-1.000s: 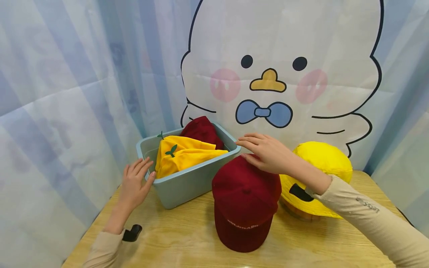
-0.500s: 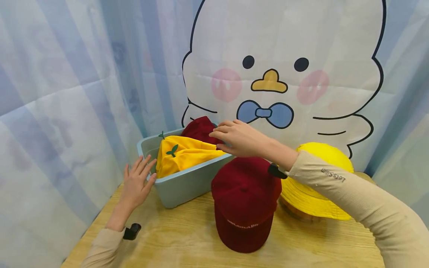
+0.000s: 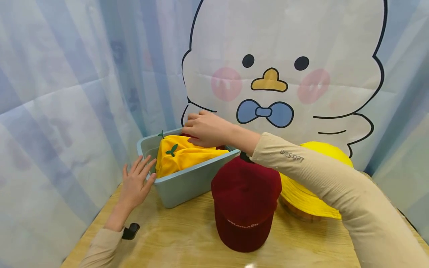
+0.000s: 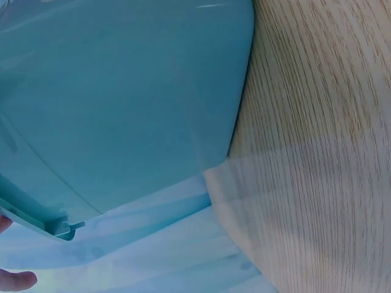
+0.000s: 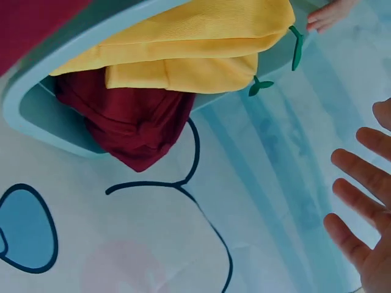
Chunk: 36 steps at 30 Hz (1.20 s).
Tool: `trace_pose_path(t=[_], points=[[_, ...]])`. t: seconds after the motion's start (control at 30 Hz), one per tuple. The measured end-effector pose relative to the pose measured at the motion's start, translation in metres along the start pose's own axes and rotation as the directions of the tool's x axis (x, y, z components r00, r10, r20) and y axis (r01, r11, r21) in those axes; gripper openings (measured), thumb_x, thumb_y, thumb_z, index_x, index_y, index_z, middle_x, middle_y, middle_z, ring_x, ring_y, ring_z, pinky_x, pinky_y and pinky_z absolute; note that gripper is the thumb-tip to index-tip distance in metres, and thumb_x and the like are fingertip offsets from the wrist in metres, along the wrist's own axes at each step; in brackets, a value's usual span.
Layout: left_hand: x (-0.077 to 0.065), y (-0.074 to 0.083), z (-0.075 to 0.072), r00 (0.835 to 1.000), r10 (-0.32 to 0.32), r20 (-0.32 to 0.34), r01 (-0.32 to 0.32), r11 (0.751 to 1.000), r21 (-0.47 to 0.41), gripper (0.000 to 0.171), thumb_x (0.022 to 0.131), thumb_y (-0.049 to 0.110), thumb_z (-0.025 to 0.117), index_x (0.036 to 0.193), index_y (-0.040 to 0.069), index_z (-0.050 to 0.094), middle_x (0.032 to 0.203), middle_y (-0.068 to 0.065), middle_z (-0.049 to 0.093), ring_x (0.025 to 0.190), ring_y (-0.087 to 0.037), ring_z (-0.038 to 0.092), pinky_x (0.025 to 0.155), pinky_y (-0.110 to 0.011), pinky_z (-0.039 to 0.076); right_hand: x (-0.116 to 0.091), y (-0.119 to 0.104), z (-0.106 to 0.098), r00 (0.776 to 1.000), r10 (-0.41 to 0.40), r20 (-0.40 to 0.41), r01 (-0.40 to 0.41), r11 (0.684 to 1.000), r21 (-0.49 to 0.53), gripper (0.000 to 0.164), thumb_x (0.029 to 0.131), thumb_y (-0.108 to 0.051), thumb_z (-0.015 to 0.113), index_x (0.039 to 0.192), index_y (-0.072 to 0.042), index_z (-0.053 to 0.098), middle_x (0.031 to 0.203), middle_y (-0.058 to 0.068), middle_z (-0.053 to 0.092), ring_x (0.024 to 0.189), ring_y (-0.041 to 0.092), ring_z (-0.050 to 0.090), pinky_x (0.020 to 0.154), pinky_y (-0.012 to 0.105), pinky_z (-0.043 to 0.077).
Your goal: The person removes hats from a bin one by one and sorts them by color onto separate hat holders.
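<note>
My left hand (image 3: pixel 134 183) lies at the left rim of the blue-grey plastic bin (image 3: pixel 187 191), fingers straight and spread at its edge. Two yellow hats (image 3: pixel 187 162) with green sprouts on top are piled in the bin. Behind them is a dark red cap (image 5: pixel 131 116), mostly covered by my right hand in the head view. That right hand (image 3: pixel 209 130) reaches over the bin. In the right wrist view its fingers (image 5: pixel 360 168) are spread and hold nothing, apart from the hats. The left wrist view shows mainly the bin's outer wall (image 4: pixel 122 110).
A dark red baseball cap (image 3: pixel 246 193) with white lettering stands in front of the bin, brim toward me. Right of it, under my right sleeve (image 3: pixel 321 178), a yellow bucket hat (image 3: pixel 306 201) sits on a wooden stand (image 3: pixel 298 213). A printed curtain (image 3: pixel 268 37) hangs behind the table (image 3: pixel 174 238).
My right hand has moved left, from above the baseball cap to over the bin's back part. The left hand has stayed at the rim.
</note>
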State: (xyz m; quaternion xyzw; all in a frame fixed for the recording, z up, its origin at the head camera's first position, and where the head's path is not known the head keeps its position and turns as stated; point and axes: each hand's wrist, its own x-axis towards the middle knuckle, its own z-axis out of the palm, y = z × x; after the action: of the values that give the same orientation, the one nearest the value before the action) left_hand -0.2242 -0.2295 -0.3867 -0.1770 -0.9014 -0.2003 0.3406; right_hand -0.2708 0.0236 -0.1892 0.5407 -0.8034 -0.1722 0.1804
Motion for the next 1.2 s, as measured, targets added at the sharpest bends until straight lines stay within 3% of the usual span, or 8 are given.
trace_pose_path(t=[0.23, 0.47, 0.83, 1.2], points=[[0.000, 0.001, 0.000, 1.000, 0.004, 0.004, -0.004, 1.000, 0.000, 0.046, 0.094, 0.037, 0.040, 0.127, 0.008, 0.049, 0.134, -0.017, 0.043, 0.128, -0.038, 0.029, 0.097, -0.067, 0.009, 0.026, -0.007, 0.003, 0.995, -0.098, 0.016, 0.099, 0.982, -0.159, 0.037, 0.090, -0.035, 0.049, 0.123, -0.019, 0.053, 0.113, -0.002, 0.062, 0.100, 0.019, 0.047, 0.077, 0.030, 0.039], [0.001, 0.001, 0.000, 1.000, 0.002, 0.015, -0.002, 1.000, -0.001, 0.046, 0.093, 0.038, 0.040, 0.127, 0.008, 0.049, 0.134, -0.017, 0.043, 0.129, -0.037, 0.028, 0.097, -0.067, 0.010, 0.040, -0.006, 0.015, 0.983, -0.168, 0.074, 0.180, 0.964, -0.196, 0.041, 0.090, -0.035, 0.049, 0.127, -0.018, 0.048, 0.121, 0.000, 0.056, 0.109, 0.020, 0.045, 0.084, 0.032, 0.040], [-0.002, 0.000, -0.003, 0.999, 0.000, 0.032, -0.001, 1.000, 0.016, 0.046, 0.093, 0.038, 0.040, 0.128, 0.008, 0.049, 0.134, -0.016, 0.043, 0.129, -0.037, 0.028, 0.096, -0.068, 0.010, 0.054, -0.015, 0.031, 0.954, -0.195, 0.226, 0.254, 0.928, -0.272, 0.041, 0.093, -0.034, 0.043, 0.132, -0.025, 0.041, 0.130, -0.002, 0.049, 0.124, 0.020, 0.037, 0.096, 0.036, 0.036], [-0.001, 0.003, -0.004, 0.999, 0.004, 0.033, -0.004, 1.000, 0.013, 0.044, 0.093, 0.036, 0.041, 0.128, 0.009, 0.049, 0.133, -0.017, 0.044, 0.129, -0.037, 0.028, 0.095, -0.069, 0.010, 0.064, -0.025, 0.043, 0.919, -0.230, 0.319, 0.331, 0.890, -0.314, 0.042, 0.096, -0.030, 0.036, 0.137, -0.024, 0.035, 0.136, -0.001, 0.045, 0.133, 0.020, 0.029, 0.105, 0.039, 0.029]])
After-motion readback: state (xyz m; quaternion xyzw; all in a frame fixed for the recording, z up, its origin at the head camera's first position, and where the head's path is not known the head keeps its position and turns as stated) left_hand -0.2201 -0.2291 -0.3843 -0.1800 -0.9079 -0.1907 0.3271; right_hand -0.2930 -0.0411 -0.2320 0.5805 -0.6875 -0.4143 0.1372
